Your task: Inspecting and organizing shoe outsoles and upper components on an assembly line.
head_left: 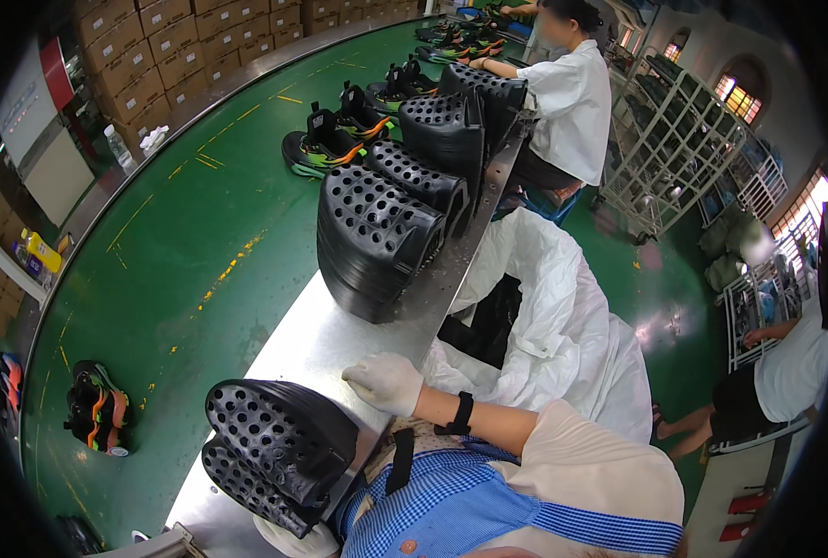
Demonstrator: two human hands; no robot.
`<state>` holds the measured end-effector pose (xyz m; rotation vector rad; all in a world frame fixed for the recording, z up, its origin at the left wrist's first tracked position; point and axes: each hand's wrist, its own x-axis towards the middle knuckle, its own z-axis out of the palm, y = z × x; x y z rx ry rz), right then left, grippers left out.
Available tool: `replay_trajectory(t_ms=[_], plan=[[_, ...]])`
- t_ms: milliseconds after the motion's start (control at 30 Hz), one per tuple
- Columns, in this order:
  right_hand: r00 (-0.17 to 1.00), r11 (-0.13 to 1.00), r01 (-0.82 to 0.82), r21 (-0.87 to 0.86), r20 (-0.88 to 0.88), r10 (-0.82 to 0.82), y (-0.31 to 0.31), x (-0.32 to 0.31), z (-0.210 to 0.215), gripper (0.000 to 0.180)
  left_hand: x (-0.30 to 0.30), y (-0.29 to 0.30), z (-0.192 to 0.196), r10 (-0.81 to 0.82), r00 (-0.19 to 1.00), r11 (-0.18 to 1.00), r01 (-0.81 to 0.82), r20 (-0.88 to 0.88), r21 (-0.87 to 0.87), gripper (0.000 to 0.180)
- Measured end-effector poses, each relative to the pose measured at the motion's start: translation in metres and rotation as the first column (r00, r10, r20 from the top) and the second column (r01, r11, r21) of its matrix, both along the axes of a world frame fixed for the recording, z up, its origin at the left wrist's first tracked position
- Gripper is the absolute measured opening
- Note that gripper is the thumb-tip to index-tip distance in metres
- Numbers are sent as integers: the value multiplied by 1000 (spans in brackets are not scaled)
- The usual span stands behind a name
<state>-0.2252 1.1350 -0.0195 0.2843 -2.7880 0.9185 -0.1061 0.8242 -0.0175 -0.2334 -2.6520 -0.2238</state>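
My left hand (295, 538), in a white glove, is mostly hidden under a stack of black, perforated, insole-shaped pieces (270, 432). It is against the lower side of that stack, and its fingers do not show. My right hand (384, 383), also gloved in white, rests over the metal bench (293, 344) just beyond the stack. Its fingers are curled in, and whatever they may hold is hidden. Farther along the bench stand more stacks of the same black pieces (377, 232), nested tightly together with their round holes facing up.
A large white sack (581, 325) with dark contents stands open beside the bench. Sneakers (326, 139) sit on the green belt (191, 251), with another pair (98, 409) nearer. A co-worker (572, 102) sits at the far end, another person (786, 372) at right. Wheeled racks (670, 153) stand behind.
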Motion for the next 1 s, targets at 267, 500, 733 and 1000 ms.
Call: replay_trajectory(t_ms=[267, 500, 733, 1000], plan=[[1000, 1000, 0, -15, 2, 0, 3, -2, 3, 14, 0, 5, 1, 19, 1000, 999, -19, 2, -37, 38], [1000, 999, 3, -37, -28, -4, 5, -4, -1, 14, -2, 8, -2, 20, 999, 1000, -21, -37, -14, 35], [1000, 1000, -4, -7, 3, 4, 8, -6, -6, 13, -5, 9, -1, 13, 999, 1000, -12, 34, -27, 39], [1000, 1000, -3, -5, -3, 3, 10, -9, -7, 13, -12, 18, 5, -4, 1000, 1000, 5, -11, 23, 45]])
